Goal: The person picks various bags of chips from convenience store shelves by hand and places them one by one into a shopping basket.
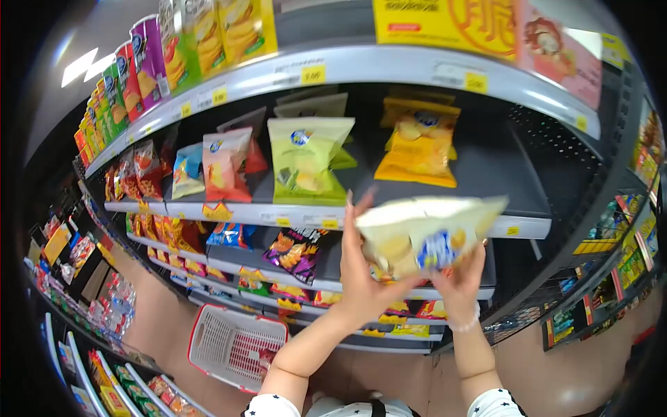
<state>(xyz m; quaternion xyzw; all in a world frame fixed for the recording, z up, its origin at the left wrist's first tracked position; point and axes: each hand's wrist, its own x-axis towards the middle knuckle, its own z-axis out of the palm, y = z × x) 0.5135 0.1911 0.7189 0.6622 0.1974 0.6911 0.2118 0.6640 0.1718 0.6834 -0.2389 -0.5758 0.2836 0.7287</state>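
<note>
A pale cream bag of chips (396,233) with a blue logo is tilted in front of the snack shelf, slightly blurred. My left hand (365,278) is at its left side, fingers raised along the edge and thumb under the front. On the lower right, my right hand (460,278) grips the same bag, its fingers partly hidden behind it. Beyond the bag, a green bag of chips (306,156) stands on the shelf, and a yellow-orange bag of chips (419,149) leans to its right.
A light grey shopping basket (208,340) with a red rim sits on the floor at lower left, a red packet inside. Above runs a shelf edge (375,66) with price tags, lined with chip canisters (147,59). A black rack upright (590,187) stands right.
</note>
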